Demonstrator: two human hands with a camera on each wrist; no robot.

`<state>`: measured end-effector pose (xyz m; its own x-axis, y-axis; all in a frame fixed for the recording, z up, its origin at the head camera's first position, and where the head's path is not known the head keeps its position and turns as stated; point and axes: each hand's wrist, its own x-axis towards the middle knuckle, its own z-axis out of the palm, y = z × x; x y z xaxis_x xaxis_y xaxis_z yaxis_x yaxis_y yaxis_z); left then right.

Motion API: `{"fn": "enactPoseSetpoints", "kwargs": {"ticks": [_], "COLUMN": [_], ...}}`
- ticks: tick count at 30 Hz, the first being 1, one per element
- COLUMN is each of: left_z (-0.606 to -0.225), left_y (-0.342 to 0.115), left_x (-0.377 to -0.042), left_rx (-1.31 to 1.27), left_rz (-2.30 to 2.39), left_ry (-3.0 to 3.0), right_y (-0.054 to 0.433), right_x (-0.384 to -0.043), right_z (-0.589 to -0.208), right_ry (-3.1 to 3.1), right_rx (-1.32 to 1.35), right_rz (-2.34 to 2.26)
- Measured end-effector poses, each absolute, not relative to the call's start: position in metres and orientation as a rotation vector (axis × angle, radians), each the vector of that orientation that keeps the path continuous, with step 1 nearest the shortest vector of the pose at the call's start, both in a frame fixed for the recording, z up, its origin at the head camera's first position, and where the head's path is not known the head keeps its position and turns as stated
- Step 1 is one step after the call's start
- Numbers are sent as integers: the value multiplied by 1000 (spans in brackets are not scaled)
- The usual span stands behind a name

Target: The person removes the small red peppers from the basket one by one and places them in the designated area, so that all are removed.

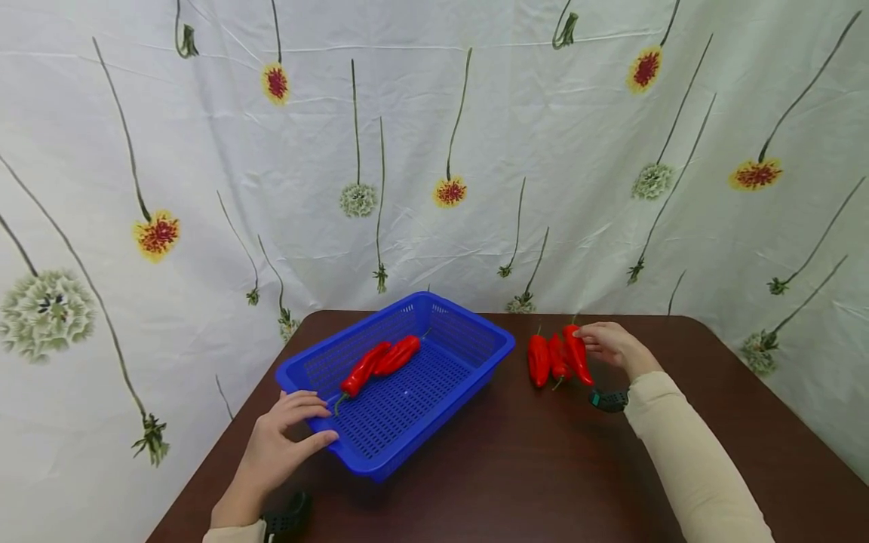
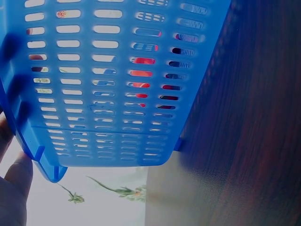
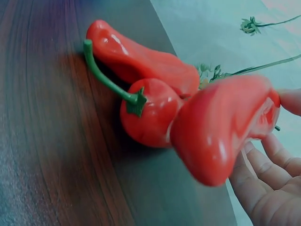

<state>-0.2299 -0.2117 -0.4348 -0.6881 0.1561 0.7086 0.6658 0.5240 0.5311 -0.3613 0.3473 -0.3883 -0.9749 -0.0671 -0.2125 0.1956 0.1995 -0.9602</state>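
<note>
A blue plastic basket (image 1: 434, 411) with slotted walls stands on the left of the table, set at an angle. My left hand (image 1: 274, 445) holds its near-left corner, fingers on the rim and thumb along the near edge; fingers (image 2: 19, 176) touch that rim in the left wrist view. Inside the basket lie two red peppers (image 1: 363, 369) with green stems. To the right, my right hand (image 1: 614, 345) pinches a red pepper (image 3: 216, 132) between thumb and fingers. Beside it are two more, a middle pepper (image 3: 148, 113) with its curved stem showing and a left pepper (image 1: 538, 360).
The dark brown wooden table (image 1: 543, 467) ends at the back against a pale cloth (image 1: 421, 249) printed with flowers. Dark wrist devices sit at both wrists, one of them a black band (image 1: 609, 400) at the right sleeve.
</note>
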Motion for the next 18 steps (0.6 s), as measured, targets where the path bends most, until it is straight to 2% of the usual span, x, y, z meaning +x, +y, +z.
{"fn": "enactPoseSetpoints", "kwargs": {"ticks": [18], "left_z": [-435], "left_y": [-211], "left_x": [-230], "left_rx": [-674], "left_rz": [-1117], "left_ry": [-2150], "right_y": [355], "right_x": [-358], "right_z": [-399], "right_ry": [2304], "right_rx": [171], "right_rz": [-1817]}}
